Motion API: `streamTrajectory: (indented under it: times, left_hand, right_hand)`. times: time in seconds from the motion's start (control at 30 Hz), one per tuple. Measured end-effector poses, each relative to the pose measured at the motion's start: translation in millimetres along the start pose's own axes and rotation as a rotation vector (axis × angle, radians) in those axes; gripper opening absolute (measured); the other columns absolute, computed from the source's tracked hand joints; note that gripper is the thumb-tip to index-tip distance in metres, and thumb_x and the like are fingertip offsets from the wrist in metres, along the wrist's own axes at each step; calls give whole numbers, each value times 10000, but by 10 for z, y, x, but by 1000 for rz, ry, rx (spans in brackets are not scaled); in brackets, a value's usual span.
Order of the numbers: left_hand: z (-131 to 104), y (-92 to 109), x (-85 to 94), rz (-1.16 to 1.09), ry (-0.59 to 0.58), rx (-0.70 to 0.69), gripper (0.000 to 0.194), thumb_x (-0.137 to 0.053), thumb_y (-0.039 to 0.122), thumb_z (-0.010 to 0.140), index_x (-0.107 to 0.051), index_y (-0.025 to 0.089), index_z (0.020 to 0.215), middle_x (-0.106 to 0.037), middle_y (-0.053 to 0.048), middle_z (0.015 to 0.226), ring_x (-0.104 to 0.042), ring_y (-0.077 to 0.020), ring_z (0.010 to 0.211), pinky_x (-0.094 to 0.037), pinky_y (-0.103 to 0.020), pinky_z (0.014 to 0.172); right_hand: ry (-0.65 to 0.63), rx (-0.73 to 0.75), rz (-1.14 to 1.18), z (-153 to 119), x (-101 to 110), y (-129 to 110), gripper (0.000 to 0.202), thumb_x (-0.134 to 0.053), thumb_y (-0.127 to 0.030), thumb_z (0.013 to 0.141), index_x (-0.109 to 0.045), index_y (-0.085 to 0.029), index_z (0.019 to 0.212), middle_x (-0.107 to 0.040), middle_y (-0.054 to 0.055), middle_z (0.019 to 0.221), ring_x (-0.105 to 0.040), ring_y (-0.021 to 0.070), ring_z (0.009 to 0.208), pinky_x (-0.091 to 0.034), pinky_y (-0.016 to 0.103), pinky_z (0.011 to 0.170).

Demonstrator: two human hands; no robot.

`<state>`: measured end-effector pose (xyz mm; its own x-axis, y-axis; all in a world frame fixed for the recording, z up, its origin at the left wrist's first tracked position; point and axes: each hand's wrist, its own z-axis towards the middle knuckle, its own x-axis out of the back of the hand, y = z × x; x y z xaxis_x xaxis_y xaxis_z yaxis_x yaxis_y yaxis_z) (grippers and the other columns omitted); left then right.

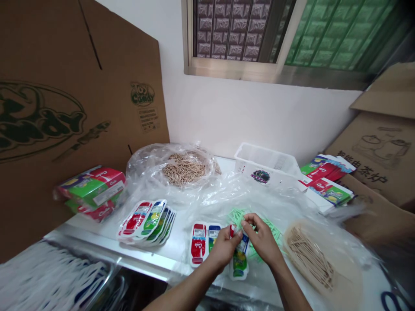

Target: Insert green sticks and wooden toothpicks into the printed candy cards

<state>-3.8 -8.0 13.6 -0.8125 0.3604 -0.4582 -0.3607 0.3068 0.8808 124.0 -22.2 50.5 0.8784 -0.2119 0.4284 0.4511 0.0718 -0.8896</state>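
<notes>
My left hand [226, 247] is closed on a small printed packet [240, 265] with red, blue and green parts, its green end hanging down below the fingers. Close beside it, my right hand [263, 240] has thumb and fingertips pinched together at the packet's upper end; what lies between them is too small to make out. Light green plastic sticks [274, 231] lie in a loose pile behind and under the right hand. Just left of my left hand, a red cola packet [198, 246] and a blue-green packet [213, 233] lie flat side by side.
A stack of packets [147, 220] lies left, near shrink-wrapped boxes [94, 188]. Behind are a clear bag of wooden sticks [184, 169] and a white basket [269, 162]. A tub [343, 276] of sticks, folded cartons [327, 181] and scissors [391, 300] are right. Cardboard [123, 52] stands left.
</notes>
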Motion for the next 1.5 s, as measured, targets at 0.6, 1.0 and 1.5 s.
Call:
streamTrajectory:
  times: [0.6,1.0,1.5]
  left_hand:
    - [-77,104,8,-50,-108,74,412,-717,481,647,-660,103,801,-603,-25,651,-537,-137,614,-430,-264,682]
    - [-122,220,70,-26,-212,75,351,-694,443,689,-617,109,763,-544,-5,649,-493,-120,618,-412,-265,697]
    - [-143,400,124,388,-200,-82,411,-531,548,771,-465,159,658,-340,37,622,-304,-99,591,-311,-226,597]
  right_hand:
    - [-133,41,112,-48,123,-62,234,-492,-383,836,-576,-188,936,-539,-7,746,-517,157,731,-417,257,710]
    - [-204,95,-78,-124,202,-184,126,-437,-289,859,-494,-212,778,-489,-36,706,-470,131,675,-381,230,634]
    - [-131,167,61,-12,93,-319,248,-518,-405,836,-664,-205,836,-649,54,865,-588,195,859,-461,300,796]
